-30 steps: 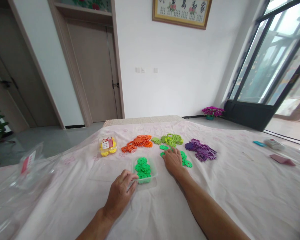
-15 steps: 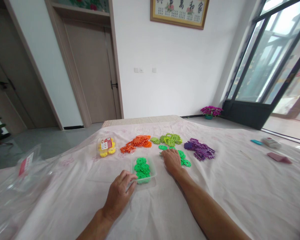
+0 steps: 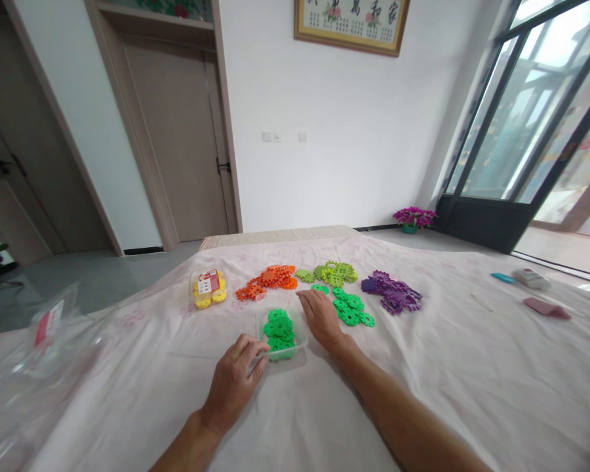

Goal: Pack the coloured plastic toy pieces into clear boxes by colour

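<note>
A cloth (image 3: 295,419) is lying beneath all the fingers. The left hand (image 3: 235,364) is pinching the near corner of a box (image 3: 301,333); the right hand (image 3: 320,317) is pointing toward it, its grasp unclear. Green discs (image 3: 279,330) are lying inside, just beyond the left fingertips.

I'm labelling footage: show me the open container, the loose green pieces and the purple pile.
Open container (image 3: 299,333), head view: right wall.
Loose green pieces (image 3: 350,307), head view: middle of the main cluster.
Purple pile (image 3: 396,295), head view: its middle.
</note>
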The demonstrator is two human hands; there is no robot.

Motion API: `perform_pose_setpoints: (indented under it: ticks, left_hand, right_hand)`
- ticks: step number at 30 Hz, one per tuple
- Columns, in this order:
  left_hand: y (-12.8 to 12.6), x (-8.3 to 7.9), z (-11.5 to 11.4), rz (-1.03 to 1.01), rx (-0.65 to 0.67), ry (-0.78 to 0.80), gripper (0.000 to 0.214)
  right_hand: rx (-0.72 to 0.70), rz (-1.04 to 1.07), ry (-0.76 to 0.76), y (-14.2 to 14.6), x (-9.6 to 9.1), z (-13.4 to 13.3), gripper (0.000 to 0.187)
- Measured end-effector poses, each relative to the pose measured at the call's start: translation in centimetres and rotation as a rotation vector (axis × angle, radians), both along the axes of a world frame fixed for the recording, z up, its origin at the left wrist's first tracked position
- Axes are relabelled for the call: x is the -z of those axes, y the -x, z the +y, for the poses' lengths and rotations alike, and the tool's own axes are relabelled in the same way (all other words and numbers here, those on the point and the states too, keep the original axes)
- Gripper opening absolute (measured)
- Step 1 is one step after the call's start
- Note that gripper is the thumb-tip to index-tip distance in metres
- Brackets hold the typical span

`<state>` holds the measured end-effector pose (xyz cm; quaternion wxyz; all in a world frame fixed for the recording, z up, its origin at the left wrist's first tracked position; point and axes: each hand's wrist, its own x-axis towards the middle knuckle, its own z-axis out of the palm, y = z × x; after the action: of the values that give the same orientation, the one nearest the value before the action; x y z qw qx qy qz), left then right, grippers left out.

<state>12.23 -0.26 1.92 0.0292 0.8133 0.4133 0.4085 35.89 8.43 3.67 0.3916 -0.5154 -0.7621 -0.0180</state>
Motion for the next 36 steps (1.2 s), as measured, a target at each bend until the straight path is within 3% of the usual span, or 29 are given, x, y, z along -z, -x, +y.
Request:
perform_pose_setpoints:
  ticks: [5,11,22,29,32,36]
  left_hand:
    - [0.0,0.2,0.1,0.0,0.0,0.001,0.011]
    - [0.0,0.1,0.1,-0.001,0.0,-0.003,0.011]
    - [-0.1,-0.1,0.0,0.001,0.001,-0.008,0.012]
    - [0.0,0.0,0.1,0.002,0.002,-0.012,0.011]
    - [0.0,0.1,0.1,0.007,0.005,-0.008,0.011]
    - [0.0,0.2,0.0,0.007,0.002,0.006,0.011]
  right_hand:
    - [0.351,-0.331,0.106,-1.9,2.1,1.7,0.044]
    - [0.481,-0.454,0.221,-1.9,3.7,3.5,0.059]
    - [0.477,-0.503,0.334,-2.0,2.9,5.3,0.062]
    - [0.417,-0.538,0.298,-1.4,1.6,5.1,0.036]
    - [0.366,-0.563,0.235,-1.2,1.6,4.8,0.034]
    - [0.409,-0.546,0.224,-1.3,1.8,4.8,0.028]
